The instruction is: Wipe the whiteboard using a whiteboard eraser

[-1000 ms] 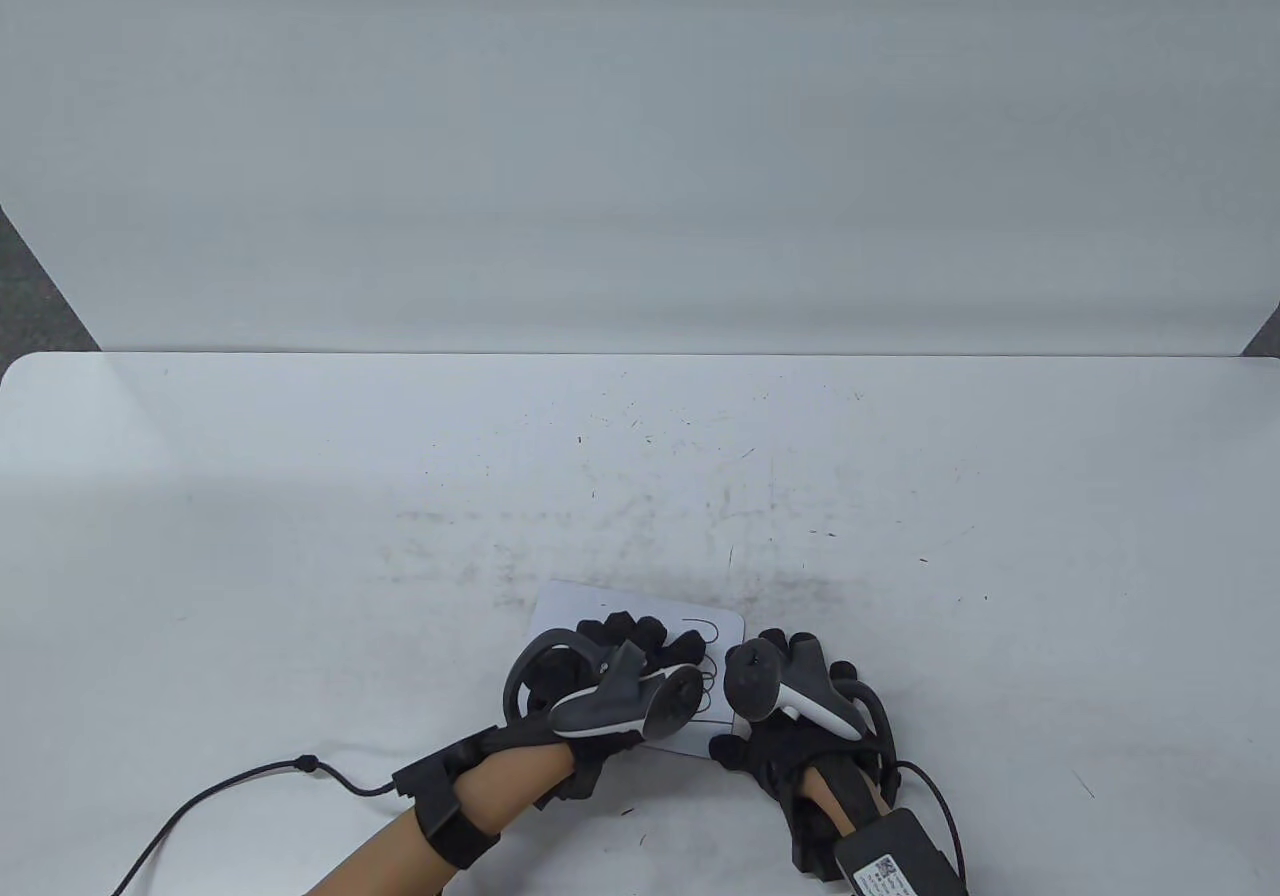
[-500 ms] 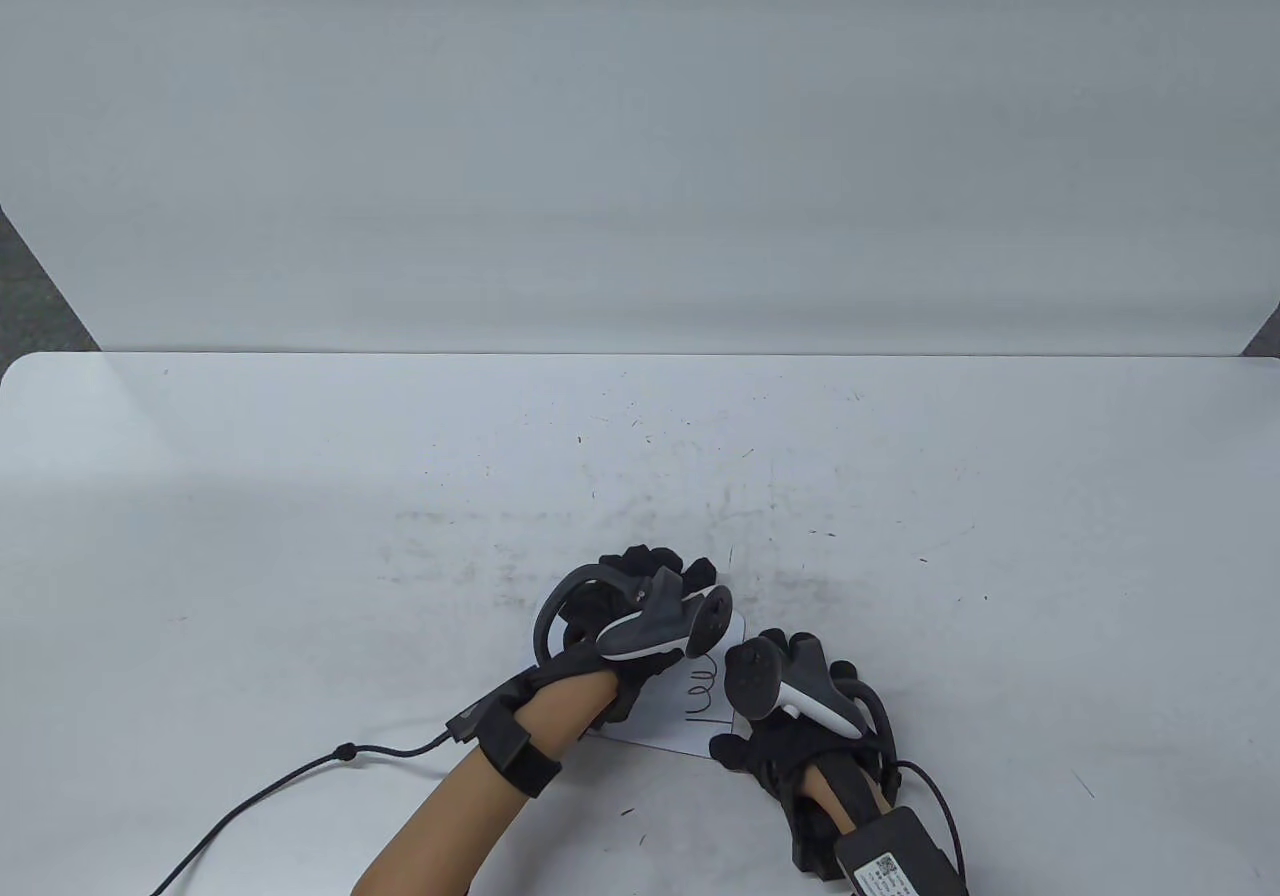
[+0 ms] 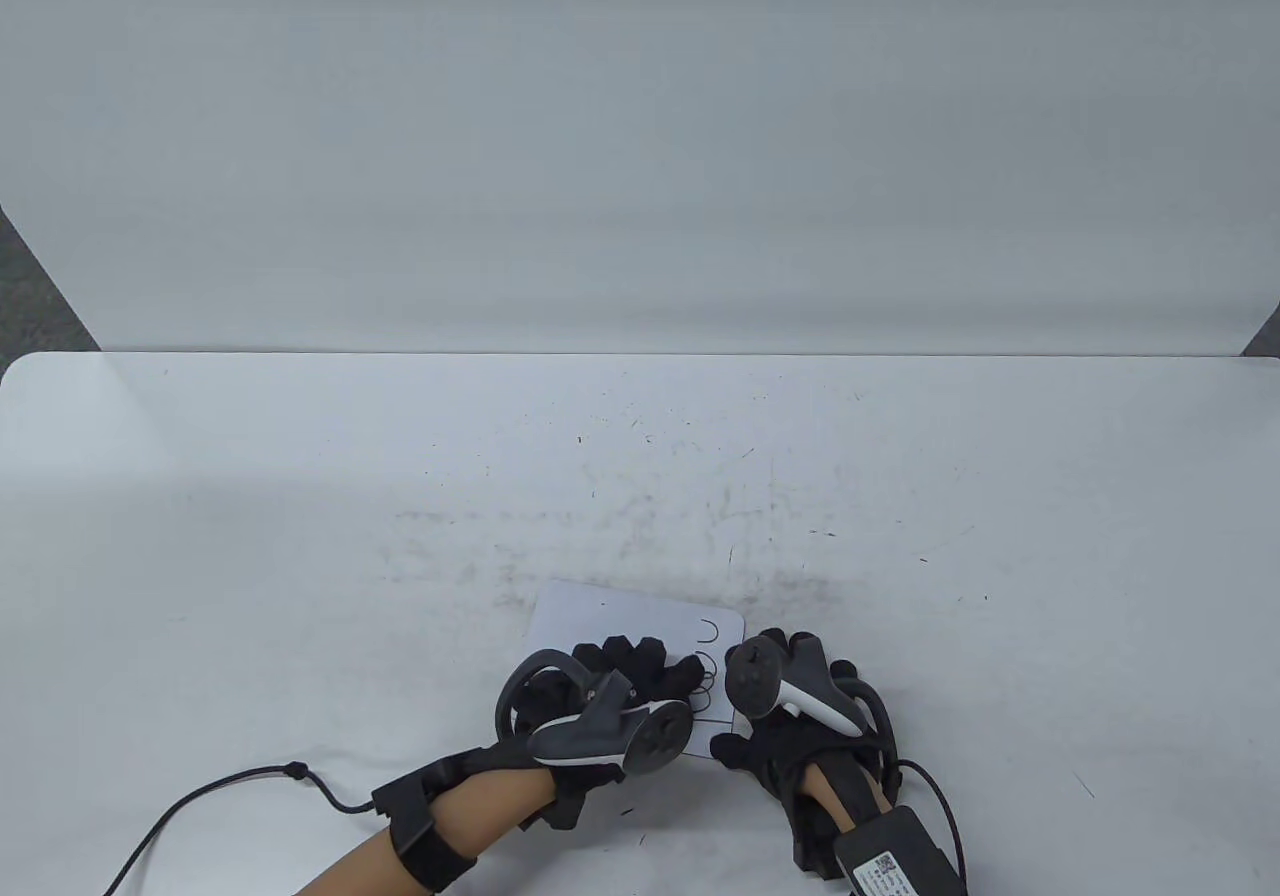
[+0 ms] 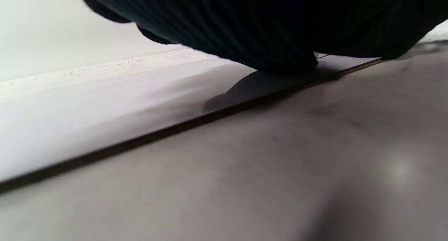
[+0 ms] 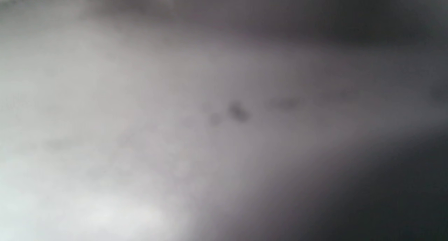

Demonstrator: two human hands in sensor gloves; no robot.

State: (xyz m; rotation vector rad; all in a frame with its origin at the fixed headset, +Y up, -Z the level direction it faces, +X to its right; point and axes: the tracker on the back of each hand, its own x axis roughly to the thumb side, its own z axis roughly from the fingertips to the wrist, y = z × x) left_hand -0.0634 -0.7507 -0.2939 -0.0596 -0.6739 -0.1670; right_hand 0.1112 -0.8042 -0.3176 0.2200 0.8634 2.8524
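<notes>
Table view: your left hand [image 3: 610, 701] lies over the near left part of a small white whiteboard [image 3: 620, 614], which rests flat on the table [image 3: 250, 496] near its front edge, about midway across. Your fingers [image 3: 640, 658] point toward the far side and cover the board's middle; whether an eraser sits beneath them cannot be told, so the state of this grip stays unknown. Black pen loops [image 3: 708, 681] are drawn along the board's right side, between your two hands, with one small curve [image 3: 710, 631] close to the far right corner. Your right hand [image 3: 790, 701] rests at the board's right edge, palm down; whether its grip is clenched or released cannot be told either. A tracker [image 3: 612, 731] sits on the back of the left hand and another tracker [image 3: 775, 688] on the right. A cable [image 3: 200, 801] runs left from your left wrist across the table.

Left wrist view: the dark glove [image 4: 266, 27] touches the whiteboard [image 4: 87, 115], whose thin dark edge lies against the grey table [image 4: 280, 171].

Right wrist view: only a blurred grey surface with faint dark specks is visible.
</notes>
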